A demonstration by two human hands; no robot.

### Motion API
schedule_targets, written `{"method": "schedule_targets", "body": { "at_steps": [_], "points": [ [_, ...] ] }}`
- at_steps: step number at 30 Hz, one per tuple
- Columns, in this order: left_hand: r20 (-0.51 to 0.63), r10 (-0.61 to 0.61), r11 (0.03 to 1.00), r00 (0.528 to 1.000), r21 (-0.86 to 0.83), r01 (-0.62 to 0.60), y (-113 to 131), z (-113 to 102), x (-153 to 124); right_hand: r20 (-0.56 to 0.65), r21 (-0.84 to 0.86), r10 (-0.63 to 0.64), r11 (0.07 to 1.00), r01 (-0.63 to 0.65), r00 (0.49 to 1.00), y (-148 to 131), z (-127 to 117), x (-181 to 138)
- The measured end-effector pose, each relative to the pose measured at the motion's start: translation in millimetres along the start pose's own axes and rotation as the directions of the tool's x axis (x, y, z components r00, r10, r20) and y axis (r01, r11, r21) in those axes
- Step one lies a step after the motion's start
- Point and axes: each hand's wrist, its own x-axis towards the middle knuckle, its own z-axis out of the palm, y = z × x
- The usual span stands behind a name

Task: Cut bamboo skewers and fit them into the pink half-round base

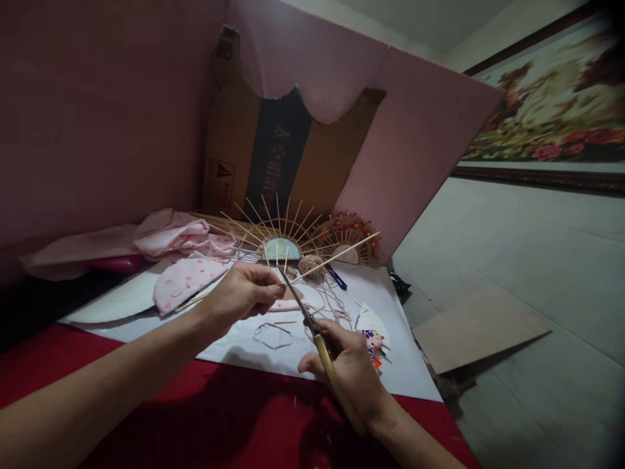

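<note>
My left hand (pixel 254 290) pinches one end of a thin wooden stick (pixel 342 253), which slants up to the right over the table. In my right hand (pixel 354 358) is a pair of scissors (pixel 322 352) with brass-coloured handles. Its blades point up and to the left, close to the stick end by my left fingertips; whether they touch it I cannot tell. Beyond the hands stands a half-round fan frame (pixel 282 249) with sticks radiating from a pale green base. A ball of twine (pixel 310 264) lies to its right, with loose strands trailing across the white sheet.
Dotted pink cloth (pixel 176 234) and a half-round dotted piece (pixel 188 283) lie at left. A fan with red beads (pixel 349 244) leans at back right beside a blue cutter (pixel 336 278). Behind stands a cardboard box (pixel 234 137). White sheet (pixel 410 365) covers red cloth (pixel 219 404).
</note>
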Motion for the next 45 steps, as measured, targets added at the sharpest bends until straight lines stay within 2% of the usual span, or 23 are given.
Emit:
{"method": "schedule_targets", "body": {
  "at_steps": [2, 3, 6, 10, 16, 19, 20, 22, 24, 27, 29, 33, 35, 37, 41, 45],
  "points": [
    [0.119, -0.171, 0.967, 0.978, -0.169, 0.19, 0, -3, 2, 0.006, 0.0, -0.014, 1.0, 0.014, 1.0, 1, 0, -1],
    [0.192, -0.21, 0.939, 0.959, -0.234, 0.253, 0, -4, 3, 0.01, 0.005, -0.023, 1.0, 0.023, 1.0, 1, -1, -2],
    [0.363, -0.218, 0.862, 0.906, -0.364, 0.353, -4, -7, 4, 0.028, 0.043, -0.041, 0.998, 0.04, 0.999, 3, -2, -3],
    [0.434, -0.217, 0.821, 0.874, -0.403, 0.404, -9, -10, 5, 0.05, 0.051, -0.042, 0.998, 0.04, 0.998, 4, -4, -3],
    [0.461, -0.212, 0.837, 0.862, -0.37, 0.404, -8, -13, 7, 0.053, 0.059, -0.05, 0.997, 0.047, 0.997, 5, -4, -3],
    [0.329, -0.212, 0.921, 0.92, -0.249, 0.301, -4, -10, 6, 0.047, 0.053, -0.045, 0.998, 0.042, 0.998, 6, -4, -2],
    [0.248, -0.177, 0.958, 0.953, -0.18, 0.225, -2, -8, 5, 0.046, 0.059, -0.039, 0.998, 0.037, 0.998, 6, -4, -1],
    [0.061, -0.025, 1.0, 0.998, -0.003, 0.025, 0, -3, 3, 0.042, 0.081, -0.023, 0.997, 0.02, 0.999, 6, -4, 1],
    [-0.066, 0.192, 0.963, 0.979, 0.205, -0.175, 0, 2, 1, 0.043, 0.105, -0.006, 0.994, 0.002, 0.999, 6, -5, 3],
    [-0.099, 0.431, 0.812, 0.897, 0.477, -0.337, -2, 7, -3, 0.033, 0.108, 0.007, 0.994, -0.011, 0.999, 5, -4, 3],
    [-0.081, 0.484, 0.742, 0.871, 0.566, -0.36, -5, 8, -5, 0.033, 0.097, 0.01, 0.995, -0.013, 0.999, 4, -4, 3],
    [-0.076, 0.493, 0.724, 0.866, 0.588, -0.36, -9, 9, -6, 0.038, 0.061, 0.019, 0.998, -0.022, 0.999, 4, -4, 4],
    [-0.101, 0.504, 0.715, 0.858, 0.606, -0.349, -10, 6, -4, 0.063, 0.049, 0.039, 0.998, -0.042, 0.997, 4, -5, 5],
    [-0.167, 0.539, 0.699, 0.825, 0.635, -0.329, -8, 0, -1, 0.092, 0.01, 0.069, 0.997, -0.07, 0.993, 3, -7, 7],
    [-0.325, 0.595, 0.733, 0.735, 0.595, -0.331, 1, -20, 5, 0.122, -0.184, 0.125, 0.978, -0.101, 0.985, 1, -10, 7],
    [-0.335, 0.607, 0.752, 0.721, 0.535, -0.385, 8, -30, 3, 0.25, -0.361, 0.145, 0.932, -0.047, 0.957, -2, -10, 3]
  ]
}}
